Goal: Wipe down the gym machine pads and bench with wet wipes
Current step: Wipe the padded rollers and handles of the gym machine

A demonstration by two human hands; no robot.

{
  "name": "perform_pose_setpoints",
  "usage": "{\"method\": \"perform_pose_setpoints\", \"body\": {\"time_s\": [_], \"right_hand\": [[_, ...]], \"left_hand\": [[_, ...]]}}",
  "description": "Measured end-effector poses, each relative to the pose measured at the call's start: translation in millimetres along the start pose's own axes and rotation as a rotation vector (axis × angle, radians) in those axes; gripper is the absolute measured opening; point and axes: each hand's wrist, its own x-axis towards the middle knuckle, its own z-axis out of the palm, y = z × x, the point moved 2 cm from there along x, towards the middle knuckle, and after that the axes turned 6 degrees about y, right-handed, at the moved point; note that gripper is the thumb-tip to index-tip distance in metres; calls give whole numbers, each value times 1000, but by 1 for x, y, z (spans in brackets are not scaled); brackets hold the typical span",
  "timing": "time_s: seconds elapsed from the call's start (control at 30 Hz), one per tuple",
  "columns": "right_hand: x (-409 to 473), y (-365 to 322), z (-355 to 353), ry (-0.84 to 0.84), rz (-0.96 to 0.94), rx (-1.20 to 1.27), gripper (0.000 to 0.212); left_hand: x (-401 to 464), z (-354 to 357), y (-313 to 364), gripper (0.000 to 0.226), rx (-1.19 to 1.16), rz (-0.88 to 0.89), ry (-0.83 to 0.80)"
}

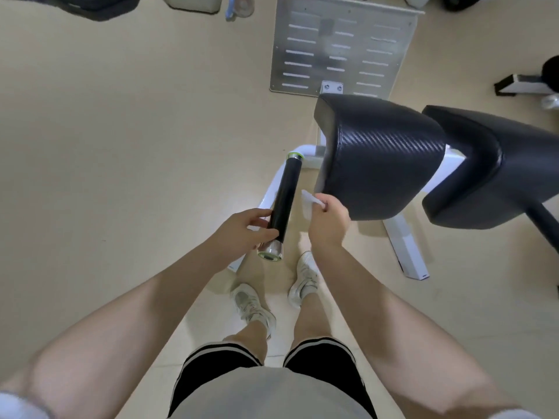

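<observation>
A pale beige floor (121, 131) fills most of the view, smooth and evenly lit, with faint tile joints showing near the person's feet. The left hand (245, 229) curls its fingers and thumb around the near end of a black padded handle (286, 198), just above its shiny metal end cap. The right hand (328, 216) pinches a white wet wipe (310, 202) between thumb and fingers, just beside the handle and at the near left corner of a black pad (381, 152) with a woven, carbon-like texture. A second black pad (490, 164) sits to the right of it. Both are carried on a white frame (405, 249) standing on the floor. Farther off, a grey metal footplate (341, 46) with rows of slots stands at the machine's far end. Dark items and a bottle lie along the far edge of the room.
</observation>
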Motion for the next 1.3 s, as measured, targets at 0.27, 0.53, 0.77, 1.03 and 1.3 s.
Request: {"method": "perform_pose_setpoints", "body": {"time_s": [0.27, 0.53, 0.77, 1.03, 1.3], "right_hand": [[-15, 32, 13, -331, 270, 332, 21], [-41, 32, -38, -635, 361, 323, 22], [-37, -2, -78, -574, 366, 533, 15], [-42, -36, -148, -498, 134, 439, 20], [2, -39, -218, -414, 135, 576, 17]], "left_hand": [[-1, 0, 1, 39, -33, 32, -37], [1, 0, -2, 46, 17, 12, -38], [-12, 6, 36, 39, 350, 140, 159], [-65, 71, 121, 20, 27, 287, -209], [-67, 139, 158, 14, 131, 324, -103]]}}
